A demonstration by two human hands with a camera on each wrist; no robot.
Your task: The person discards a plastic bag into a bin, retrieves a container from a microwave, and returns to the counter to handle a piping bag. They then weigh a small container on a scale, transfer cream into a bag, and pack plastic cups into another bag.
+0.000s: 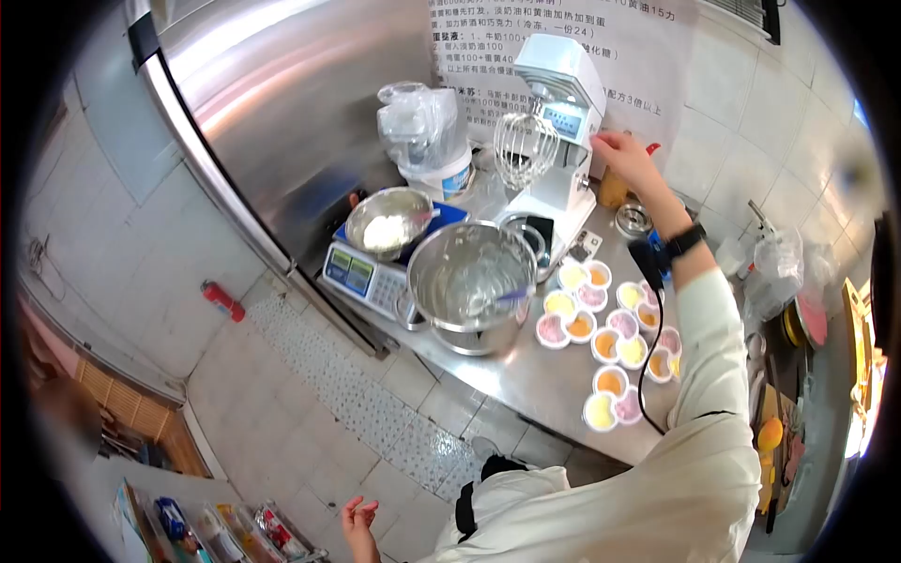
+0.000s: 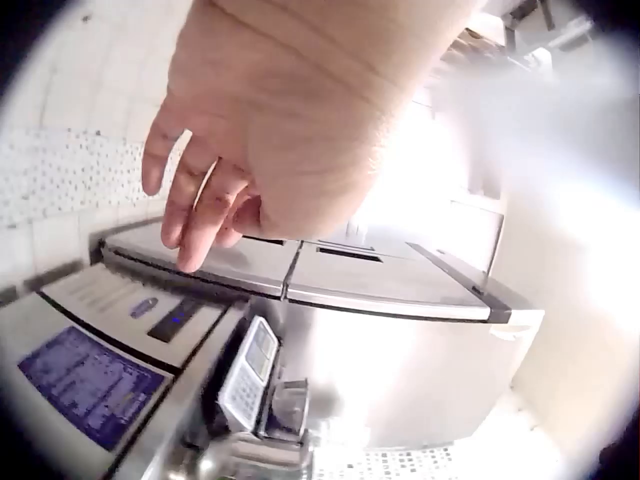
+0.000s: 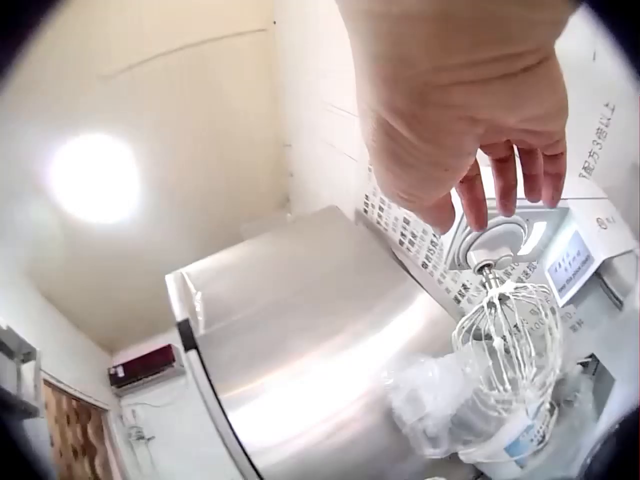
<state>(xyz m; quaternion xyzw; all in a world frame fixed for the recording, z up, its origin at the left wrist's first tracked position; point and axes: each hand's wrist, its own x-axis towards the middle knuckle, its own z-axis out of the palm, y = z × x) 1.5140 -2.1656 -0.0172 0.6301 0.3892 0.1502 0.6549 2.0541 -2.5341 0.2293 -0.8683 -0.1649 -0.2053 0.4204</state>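
Note:
My right hand (image 1: 627, 161) reaches out to the side of a white stand mixer (image 1: 563, 70), fingertips right at its housing. In the right wrist view its fingers hang loosely bent and overlap the mixer head. A balloon whisk (image 3: 510, 345) with white residue on its wires is fixed under that head. In front of the mixer stands a large steel bowl (image 1: 441, 281), smeared inside with pale cream, with a purple-ended utensil (image 1: 515, 295) in it. Low beside my body hangs my left hand (image 1: 359, 527), fingers loosely bent and holding nothing.
A smaller steel bowl (image 1: 364, 225) with white contents sits on a digital scale (image 1: 375, 293). Several small cups (image 1: 601, 411) of yellow, orange and pink filling stand on the steel counter (image 1: 540, 399). Behind are a bagged tub (image 1: 441, 176) and a steel fridge (image 1: 310, 103). A cable (image 1: 644, 361) hangs from my right wrist.

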